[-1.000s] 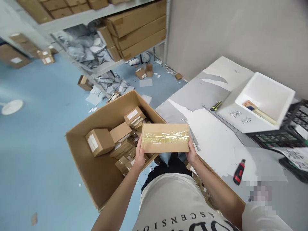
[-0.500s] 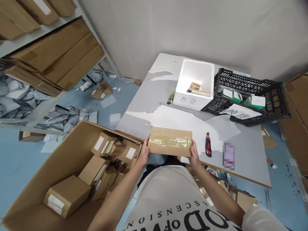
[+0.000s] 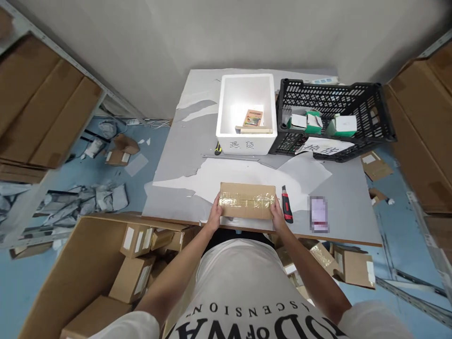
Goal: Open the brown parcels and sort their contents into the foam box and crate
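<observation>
A taped brown cardboard box (image 3: pixel 247 201) is held level over the front edge of the table (image 3: pixel 176 188). My left hand (image 3: pixel 214 215) grips its left end, and my right hand (image 3: pixel 278 214) grips its right end. Shiny clear tape runs along the face turned toward me. Just right of my right hand lies a red and black utility knife (image 3: pixel 287 206). Farther right on the tabletop is a blurred-out phone-like object (image 3: pixel 318 214). Whether the box touches the table, I cannot tell.
At the back stand a white foam box (image 3: pixel 246 145) holding booklets and a black plastic crate (image 3: pixel 335 87) with green-white cartons. A yellow knife (image 3: pixel 218 149) lies beside the foam box. A large carton (image 3: pixel 95 249) full of smaller boxes sits at left. Shelves flank both sides.
My view has swung right and squared up to the table. The cardboard box, still in both hands, has come forward over the table's front edge.
</observation>
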Tool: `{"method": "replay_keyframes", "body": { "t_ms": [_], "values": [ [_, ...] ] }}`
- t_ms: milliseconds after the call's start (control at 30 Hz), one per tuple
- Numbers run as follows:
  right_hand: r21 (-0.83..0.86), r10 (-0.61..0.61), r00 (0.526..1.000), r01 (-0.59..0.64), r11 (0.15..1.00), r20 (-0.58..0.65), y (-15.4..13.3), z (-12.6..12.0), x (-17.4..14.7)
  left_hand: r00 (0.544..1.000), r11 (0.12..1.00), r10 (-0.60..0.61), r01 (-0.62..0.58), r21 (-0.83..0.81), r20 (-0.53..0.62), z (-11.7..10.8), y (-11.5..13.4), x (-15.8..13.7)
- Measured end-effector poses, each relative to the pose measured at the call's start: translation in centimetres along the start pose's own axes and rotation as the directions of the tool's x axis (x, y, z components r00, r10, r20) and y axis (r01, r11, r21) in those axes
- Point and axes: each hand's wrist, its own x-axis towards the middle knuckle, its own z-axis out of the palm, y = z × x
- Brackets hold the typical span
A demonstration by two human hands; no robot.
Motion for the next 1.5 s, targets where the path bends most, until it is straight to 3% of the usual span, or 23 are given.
{"method": "replay_keyframes", "body": {
  "t_ms": [333, 567, 667, 733, 800, 900, 967, 1100, 1200, 1500],
  "values": [
    [-0.035, -0.007, 0.997, 0.005, 0.999, -0.077, 0.0, 1.0, 0.6, 0.999, 0.989, -0.046, 0.049, 0.138, -0.027, -0.9, -1.6, 3.1],
    [0.079, 0.076, 0.994, -0.07, 0.994, -0.08, 2.0, 0.0, 0.9, 1.0, 1.0, -0.017, 0.016, 0.018, 0.023, -1.8, -3.3, 3.5],
    [0.131, 0.105, 0.977, -0.081, 0.988, -0.185, 3.5, -1.4, 0.8, 0.995, 0.993, -0.097, 0.098, -0.071, 0.019, -3.2, -4.4, 3.8],
    [0.052, 0.091, 0.974, -0.082, 0.995, -0.208, 4.3, -2.4, 0.4, 0.986, 0.983, -0.163, 0.164, -0.081, 0.019, -4.4, -5.2, 3.6],
    [-0.069, 0.041, 0.99, -0.05, 0.996, -0.136, 4.9, -3.1, -0.3, 0.985, 0.986, -0.166, 0.168, -0.02, 0.05, -5.4, -5.8, 3.2],
    [-0.214, -0.034, 0.999, 0.038, 0.976, 0.021, 5.2, -3.0, -1.1, 0.986, 0.991, -0.096, 0.082, 0.106, 0.136, -5.9, -6.3, 2.4],
    [-0.258, -0.049, 0.998, 0.058, 0.964, 0.042, 5.3, -2.2, -1.3, 0.979, 0.988, -0.085, 0.059, 0.144, 0.186, -5.5, -6.4, 2.1],
    [-0.248, -0.055, 0.997, 0.042, 0.968, -0.045, 5.3, -0.6, -1.2, 0.981, 0.988, -0.108, 0.089, 0.125, 0.159, -4.2, -6.2, 2.0],
    [-0.24, -0.057, 0.997, 0.042, 0.97, -0.058, 4.6, -0.5, -1.0, 0.988, 0.994, -0.058, 0.044, 0.1, 0.14, -3.7, -5.5, 2.1],
    [-0.28, -0.086, 0.996, 0.081, 0.956, -0.006, -1.5, -1.0, -1.2, 0.992, 0.966, -0.012, -0.02, 0.259, 0.122, -3.7, 0.1, 3.1]
  ]
}}
